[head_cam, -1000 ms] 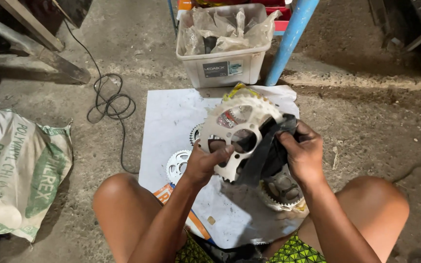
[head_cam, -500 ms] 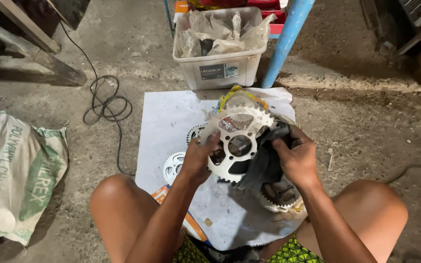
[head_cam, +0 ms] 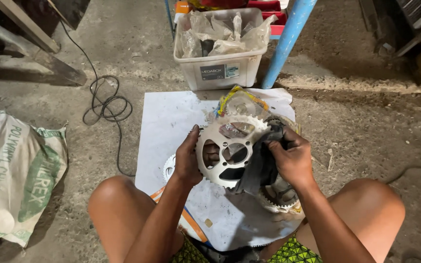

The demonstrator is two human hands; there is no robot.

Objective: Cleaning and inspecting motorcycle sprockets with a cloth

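My left hand (head_cam: 187,159) grips the left rim of a large silver toothed sprocket (head_cam: 230,148), held upright over a white sheet (head_cam: 171,122) on the floor. Against the sprocket's right side my right hand (head_cam: 292,158) presses a dark cloth (head_cam: 259,168). A second sprocket (head_cam: 279,198) lies on the sheet under my right wrist. Part of another toothed ring (head_cam: 169,168) shows beneath my left hand. Behind the sprocket lies a clear plastic wrapper with yellow trim (head_cam: 239,100).
A white plastic bin (head_cam: 222,68) full of clear bags stands beyond the sheet, beside a blue pole (head_cam: 288,41). A black cable (head_cam: 105,104) coils on the concrete floor at left. A printed woven sack (head_cam: 10,170) lies far left. My bare knees flank the sheet.
The sprocket has turned in my hands from a tilted pose to facing me squarely. My right hand and the cloth have shifted along its right side.
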